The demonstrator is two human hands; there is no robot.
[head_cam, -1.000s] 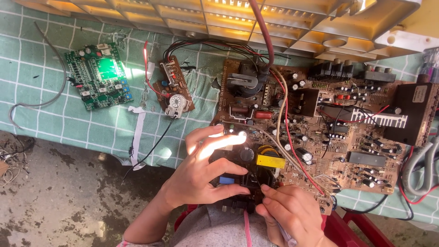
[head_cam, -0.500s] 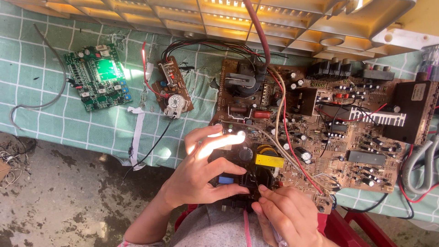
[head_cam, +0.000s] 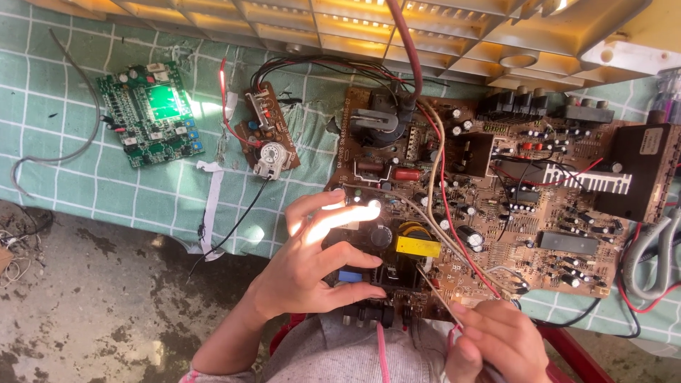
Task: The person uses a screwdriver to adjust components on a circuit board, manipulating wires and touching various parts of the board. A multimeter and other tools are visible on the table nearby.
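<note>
Left hand (head_cam: 301, 273) of mine grips the near edge of the brown circuit board (head_cam: 496, 206), while my right hand (head_cam: 493, 344) pinches a thin probe (head_cam: 436, 294) over it.

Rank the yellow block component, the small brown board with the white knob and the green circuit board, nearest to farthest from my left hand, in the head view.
From the left hand:
1. Yellow block component, just to its right on the big brown board.
2. Small brown board with the white knob, up and slightly left on the green checked cloth.
3. Green circuit board, far upper left on the cloth.

brown main board (head_cam: 496, 206), green sm. board (head_cam: 150, 117), green checked cloth (head_cam: 85, 184), yellow block (head_cam: 418, 246)
</note>
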